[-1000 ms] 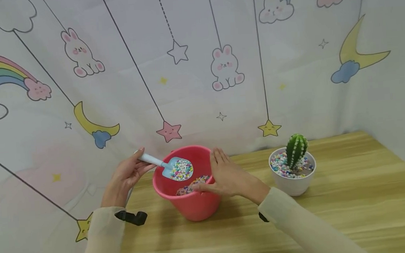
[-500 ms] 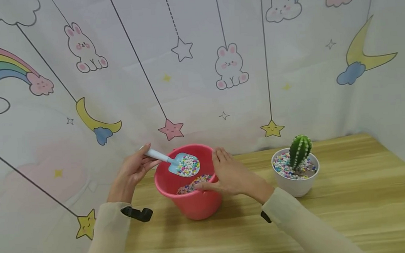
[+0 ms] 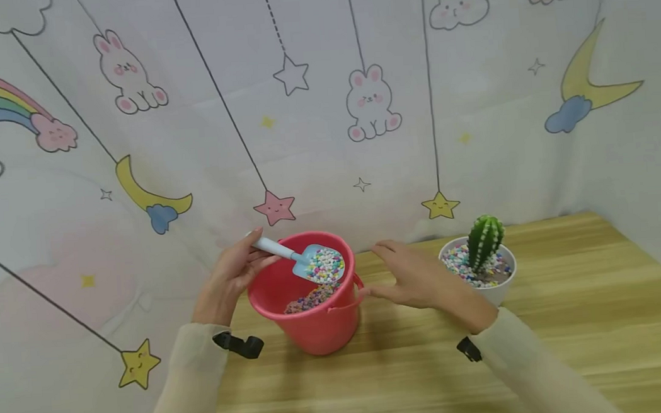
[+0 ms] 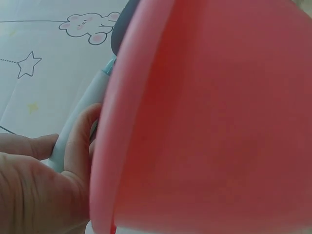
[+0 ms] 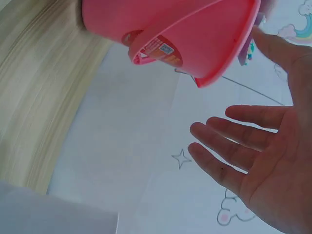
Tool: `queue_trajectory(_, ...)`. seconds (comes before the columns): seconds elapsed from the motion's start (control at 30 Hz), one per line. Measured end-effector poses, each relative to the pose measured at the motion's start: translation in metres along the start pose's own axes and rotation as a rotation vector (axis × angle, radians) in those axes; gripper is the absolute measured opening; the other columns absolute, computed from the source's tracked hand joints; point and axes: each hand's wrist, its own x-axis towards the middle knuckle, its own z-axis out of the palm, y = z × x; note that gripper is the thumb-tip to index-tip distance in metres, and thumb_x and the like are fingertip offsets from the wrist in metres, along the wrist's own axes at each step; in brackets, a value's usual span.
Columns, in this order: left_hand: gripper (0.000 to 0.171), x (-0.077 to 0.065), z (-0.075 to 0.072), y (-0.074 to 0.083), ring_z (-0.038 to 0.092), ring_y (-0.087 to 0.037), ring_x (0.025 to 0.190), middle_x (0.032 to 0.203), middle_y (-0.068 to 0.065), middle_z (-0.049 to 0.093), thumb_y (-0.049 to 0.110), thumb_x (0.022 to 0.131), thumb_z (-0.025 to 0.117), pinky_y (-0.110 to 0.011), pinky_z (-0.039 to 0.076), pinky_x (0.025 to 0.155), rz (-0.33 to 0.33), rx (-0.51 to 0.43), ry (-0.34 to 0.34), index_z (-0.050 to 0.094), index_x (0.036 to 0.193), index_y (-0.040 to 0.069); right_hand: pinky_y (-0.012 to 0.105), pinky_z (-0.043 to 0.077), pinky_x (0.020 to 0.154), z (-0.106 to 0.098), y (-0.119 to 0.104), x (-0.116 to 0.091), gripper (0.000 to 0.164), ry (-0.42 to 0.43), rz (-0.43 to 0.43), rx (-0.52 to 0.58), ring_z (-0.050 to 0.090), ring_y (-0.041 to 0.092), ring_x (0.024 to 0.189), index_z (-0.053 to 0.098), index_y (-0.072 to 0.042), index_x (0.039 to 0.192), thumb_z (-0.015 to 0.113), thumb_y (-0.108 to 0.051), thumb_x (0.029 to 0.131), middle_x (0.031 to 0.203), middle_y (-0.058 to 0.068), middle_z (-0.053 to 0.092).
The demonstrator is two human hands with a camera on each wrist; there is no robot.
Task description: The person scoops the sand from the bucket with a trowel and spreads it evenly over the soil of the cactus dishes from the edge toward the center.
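My left hand [image 3: 229, 279] grips the white handle of a small light-blue shovel [image 3: 302, 260]. A heap of multicoloured pebbles [image 3: 325, 265] fills its scoop, held over the mouth of a red bucket [image 3: 321, 330]. More pebbles [image 3: 312, 298] lie inside the bucket. In the left wrist view the bucket wall [image 4: 214, 117] hides the scoop, while thumb and fingers show on the handle. To the right of the bucket, my right hand [image 3: 420, 277] is off the rim with its fingers spread and holds nothing. The right wrist view shows that palm [image 5: 287, 165] apart from the bucket.
A white pot [image 3: 492, 292] with a green cactus [image 3: 486, 241] and pebbles on its soil stands right of the bucket, partly behind my right hand. The wooden table [image 3: 586, 292] meets a cartoon-printed cloth [image 3: 316, 163] at the back and left.
My right hand has let go of the bucket rim and moved right, towards the cactus pot. My left hand has carried the loaded shovel rightward over the bucket.
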Motion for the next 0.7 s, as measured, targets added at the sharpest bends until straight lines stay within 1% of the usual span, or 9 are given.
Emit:
queue_trajectory(0.07,0.033,-0.001,0.007,-0.002,0.082,-0.022,0.087,0.098,-0.009,0.077,0.034,0.107,0.06,-0.04,0.062,0.094,0.008,0.001,-0.006,0.054,0.123,0.006,0.053,0.059,0.107,-0.005,0.005,-0.008,0.081,0.031,-0.003,-0.031,0.063,0.037,0.134,0.052,-0.002,0.15,0.071,-0.057,0.095,0.152,0.018,0.058)
queue_trajectory(0.17,0.032,-0.001,0.018,-0.005,0.081,-0.022,0.087,0.099,-0.01,0.077,0.033,0.106,0.061,-0.04,0.063,0.091,0.016,0.006,-0.014,0.055,0.122,0.006,0.053,0.06,0.105,-0.012,0.012,-0.021,0.076,0.073,0.009,-0.039,0.067,0.036,0.13,0.053,-0.003,0.15,0.073,-0.053,0.096,0.15,0.016,0.061)
queue_trajectory(0.3,0.034,0.0,0.031,-0.009,0.081,-0.023,0.089,0.105,-0.01,0.077,0.034,0.105,0.064,-0.041,0.062,0.096,0.008,0.016,-0.024,0.056,0.125,0.007,0.052,0.061,0.101,-0.02,0.022,-0.041,0.07,0.107,0.01,-0.018,0.07,0.033,0.124,0.055,-0.006,0.149,0.076,-0.046,0.096,0.144,0.015,0.066)
queue_trajectory(0.4,0.036,0.001,0.039,-0.012,0.082,-0.024,0.09,0.105,-0.009,0.077,0.035,0.104,0.065,-0.039,0.065,0.09,0.004,0.033,-0.021,0.057,0.126,0.008,0.05,0.063,0.092,-0.025,0.027,-0.057,0.063,0.114,-0.005,-0.025,0.074,0.029,0.113,0.06,-0.005,0.143,0.076,-0.044,0.096,0.131,0.013,0.072)
queue_trajectory(0.5,0.036,0.001,0.046,-0.014,0.081,-0.023,0.089,0.101,-0.008,0.077,0.035,0.106,0.063,-0.035,0.068,0.081,0.009,0.049,-0.039,0.057,0.126,0.006,0.047,0.064,0.086,-0.031,0.033,-0.071,0.055,0.133,-0.035,-0.029,0.074,0.024,0.104,0.066,-0.005,0.135,0.077,-0.042,0.095,0.12,0.009,0.075)
queue_trajectory(0.63,0.032,0.001,0.058,-0.017,0.081,-0.023,0.087,0.096,-0.008,0.077,0.033,0.108,0.059,-0.033,0.068,0.076,0.011,0.064,-0.079,0.057,0.123,0.005,0.041,0.064,0.083,-0.04,0.042,-0.087,0.044,0.17,-0.07,-0.018,0.075,0.02,0.101,0.07,-0.008,0.127,0.079,-0.038,0.095,0.116,0.003,0.076)
queue_trajectory(0.7,0.03,0.001,0.065,-0.019,0.081,-0.023,0.087,0.096,-0.008,0.076,0.033,0.108,0.059,-0.033,0.068,0.076,0.009,0.066,-0.092,0.057,0.121,0.006,0.039,0.065,0.082,-0.044,0.048,-0.094,0.041,0.178,-0.068,-0.014,0.075,0.019,0.099,0.072,-0.008,0.125,0.079,-0.035,0.095,0.115,0.003,0.077)
